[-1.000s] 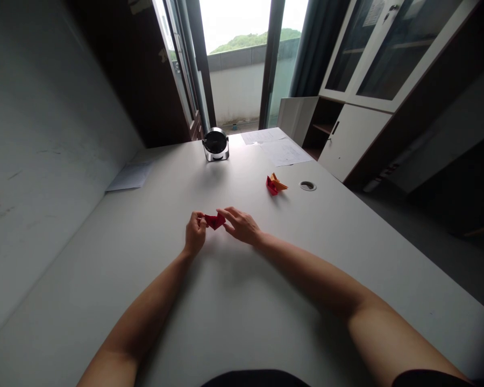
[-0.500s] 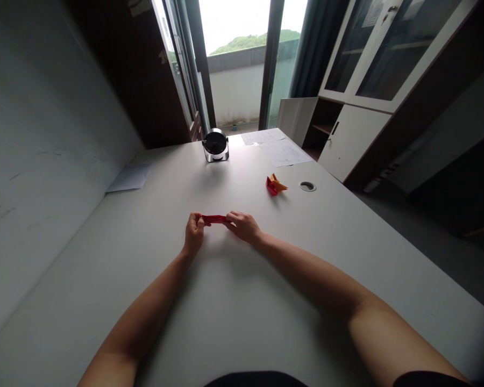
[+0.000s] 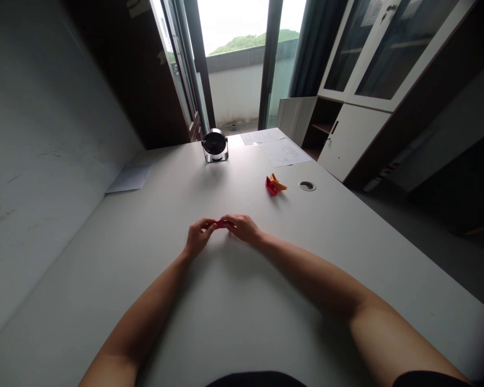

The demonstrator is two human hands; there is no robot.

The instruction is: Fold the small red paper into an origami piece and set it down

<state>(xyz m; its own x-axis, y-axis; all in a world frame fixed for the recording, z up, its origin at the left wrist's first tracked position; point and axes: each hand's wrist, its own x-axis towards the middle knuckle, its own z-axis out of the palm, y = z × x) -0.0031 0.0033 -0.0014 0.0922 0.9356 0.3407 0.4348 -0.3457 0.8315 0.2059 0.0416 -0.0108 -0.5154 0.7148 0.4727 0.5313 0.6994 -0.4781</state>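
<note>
A small piece of folded red paper (image 3: 220, 224) is held between my two hands, just above the white table. My left hand (image 3: 199, 235) pinches its left end between thumb and fingers. My right hand (image 3: 242, 228) grips the other end, with the fingers curled over it. Much of the paper is hidden behind the fingers, so its full shape does not show. Beyond my right hand lie a red folded paper piece (image 3: 271, 186) and an orange one (image 3: 279, 183), touching each other on the table.
A round black device on a silver stand (image 3: 215, 145) is at the table's far side. Printed sheets (image 3: 284, 152) lie at the back right, near a round cable hole (image 3: 307, 186). Another sheet (image 3: 129, 178) rests by the left wall. A white cabinet (image 3: 353, 137) stands beyond.
My left hand has moved right along the red paper, closer to my right hand, so less of the paper shows. The right hand has barely moved.
</note>
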